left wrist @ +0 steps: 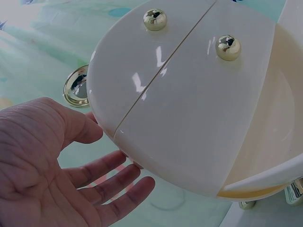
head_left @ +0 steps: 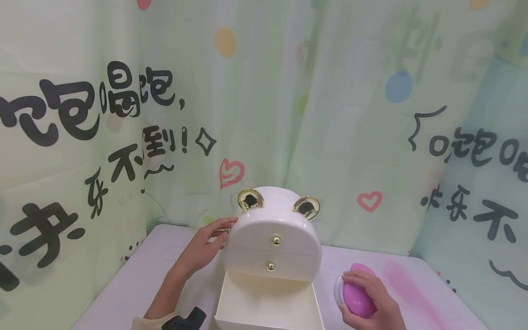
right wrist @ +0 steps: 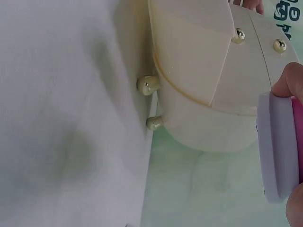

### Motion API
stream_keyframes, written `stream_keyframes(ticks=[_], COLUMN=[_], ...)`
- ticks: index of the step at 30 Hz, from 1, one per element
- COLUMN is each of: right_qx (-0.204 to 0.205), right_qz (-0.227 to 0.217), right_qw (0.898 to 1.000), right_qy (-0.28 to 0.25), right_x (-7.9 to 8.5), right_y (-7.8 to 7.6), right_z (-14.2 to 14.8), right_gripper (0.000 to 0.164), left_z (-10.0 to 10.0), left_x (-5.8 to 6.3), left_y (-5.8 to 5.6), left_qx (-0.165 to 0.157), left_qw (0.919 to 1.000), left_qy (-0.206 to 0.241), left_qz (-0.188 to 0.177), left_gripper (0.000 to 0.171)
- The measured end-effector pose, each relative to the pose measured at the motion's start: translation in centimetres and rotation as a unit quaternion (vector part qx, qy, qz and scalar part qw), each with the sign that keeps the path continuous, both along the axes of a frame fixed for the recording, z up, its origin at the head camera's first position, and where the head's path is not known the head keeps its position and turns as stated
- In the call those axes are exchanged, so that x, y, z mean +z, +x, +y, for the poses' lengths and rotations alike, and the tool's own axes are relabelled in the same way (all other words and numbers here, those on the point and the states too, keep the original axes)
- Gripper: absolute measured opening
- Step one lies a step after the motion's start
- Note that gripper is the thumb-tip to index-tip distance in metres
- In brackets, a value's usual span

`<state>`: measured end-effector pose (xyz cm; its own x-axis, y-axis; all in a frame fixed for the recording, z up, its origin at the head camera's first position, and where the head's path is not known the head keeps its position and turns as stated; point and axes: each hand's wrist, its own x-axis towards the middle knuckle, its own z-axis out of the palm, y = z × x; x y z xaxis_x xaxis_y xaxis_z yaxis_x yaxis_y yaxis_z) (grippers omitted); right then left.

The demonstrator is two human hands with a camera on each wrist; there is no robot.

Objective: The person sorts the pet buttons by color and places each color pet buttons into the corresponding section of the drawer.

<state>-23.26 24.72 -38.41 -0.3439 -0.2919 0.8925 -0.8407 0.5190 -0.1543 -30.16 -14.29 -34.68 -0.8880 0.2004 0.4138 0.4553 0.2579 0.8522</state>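
Observation:
A glossy white rounded storage box [head_left: 247, 243] stands on the table, with two gold-rimmed ear-like pieces on top and two gold knobs on its front. Its bottom drawer [head_left: 268, 298] is pulled out toward me. My left hand [head_left: 206, 245] is at the box's left side, fingers loosely extended and fingertips by its edge. To the right of the box, my right hand [head_left: 379, 298] grips a rounded pink object [head_left: 356, 300] with a pale disc-shaped base [right wrist: 279, 146]; its exact kind cannot be told. The palm hides part of it.
The box stands on small gold feet [right wrist: 149, 85] on the pale table [head_left: 177, 243]. Behind and on both sides hangs a light green curtain [head_left: 268, 114] printed with black lettering, hearts and dots. A pink patch [head_left: 412, 288] marks the tabletop at right.

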Motion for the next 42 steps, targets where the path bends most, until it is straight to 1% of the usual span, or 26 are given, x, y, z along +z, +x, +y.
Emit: stream_keyframes(ticks=[2,5,7,9,10,13,17,22,25,31,34,37,39,42], right_qx=[0.011,-0.003,-0.001,0.013,0.032,0.068,0.088,0.106,0.110,0.137,0.147,0.149,0.150,0.152], right_qz=[0.000,-0.018,-0.021,-0.018,-0.009,-0.006,-0.017,-0.011,-0.001,0.015,0.024,0.024,0.020,0.009], right_qw=[1.000,1.000,1.000,1.000,0.999,0.998,0.996,0.993,0.992,0.987,0.984,0.983,0.982,0.982], right_qy=[-0.001,0.007,0.009,0.011,0.011,0.013,0.022,0.043,0.061,0.084,0.099,0.108,0.110,0.112], right_x=[0.2,0.3,-0.5,-0.5,-0.5,-0.4,-0.4,-0.3,0.3,2.3,2.6,2.6,2.3,1.4], right_y=[0.0,0.3,-0.2,-0.3,-0.4,-0.6,-0.6,-0.6,-0.4,0.8,0.8,0.6,0.4,-0.3], right_z=[-0.6,-1.2,-1.1,-1.5,-1.6,-2.2,-3.0,-4.1,-4.9,-6.7,-7.2,-7.3,-7.4,-7.3], right_gripper=[0.070,0.073,0.073,0.071,0.070,0.067,0.068,0.066,0.064,0.052,0.045,0.044,0.047,0.053], left_z=[0.0,0.0,0.0,-0.1,-0.1,-0.1,-0.2,-0.1,-0.1,-0.1,-0.2,-0.2,-0.2,-0.1], left_x=[0.0,0.0,0.0,0.1,0.1,0.1,0.1,0.1,0.1,-0.1,-0.1,-0.1,-0.1,0.0], left_y=[0.0,0.0,0.0,0.0,0.0,0.0,0.0,0.1,0.1,0.0,0.0,-0.1,-0.1,-0.1], left_qx=[0.000,-0.001,-0.002,-0.003,-0.004,-0.005,-0.004,-0.002,-0.002,-0.003,-0.006,-0.005,-0.006,-0.004], left_qw=[1.0000,1.0000,1.0000,1.0000,1.0000,0.9999,0.9999,1.0000,1.0000,1.0000,1.0000,1.0000,0.9999,0.9999], left_qy=[0.001,0.002,0.002,0.001,0.000,0.000,0.001,0.004,0.005,0.004,0.005,0.005,0.004,0.004], left_qz=[0.001,0.002,0.003,0.005,0.005,0.008,0.010,0.000,-0.002,0.005,0.005,0.006,0.007,0.010], left_gripper=[0.038,0.038,0.038,0.038,0.038,0.038,0.038,0.038,0.038,0.038,0.038,0.038,0.038,0.038])
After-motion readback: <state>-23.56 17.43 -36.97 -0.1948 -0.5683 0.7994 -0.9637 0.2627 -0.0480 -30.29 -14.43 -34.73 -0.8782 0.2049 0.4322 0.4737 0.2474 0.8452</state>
